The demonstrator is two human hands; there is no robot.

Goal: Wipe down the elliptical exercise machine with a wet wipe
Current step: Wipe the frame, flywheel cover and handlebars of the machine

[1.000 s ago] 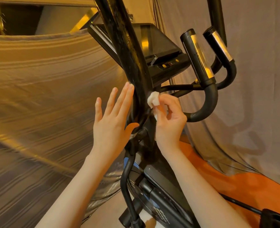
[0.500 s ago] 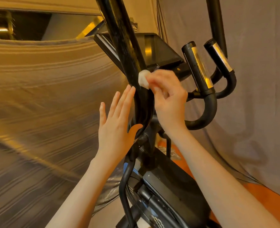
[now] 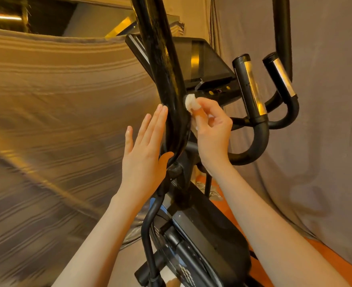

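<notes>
Right hand (image 3: 213, 133) fingers pinching wet wipe (image 3: 190, 102) against black elliptical bar (image 3: 166, 79), left hand (image 3: 145, 156) flat beside

You stood between a striped tan cloth (image 3: 57, 125) at left and grey drapery (image 3: 326, 141) at right, over an orange floor (image 3: 295, 264), in warm yellow light.

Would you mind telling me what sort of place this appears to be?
Probably a home room: an elliptical machine with its console stands among draped sheets.

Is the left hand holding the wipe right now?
No, the right hand pinches the wipe against the black bar, while the left hand rests flat on the bar's other side.
</notes>
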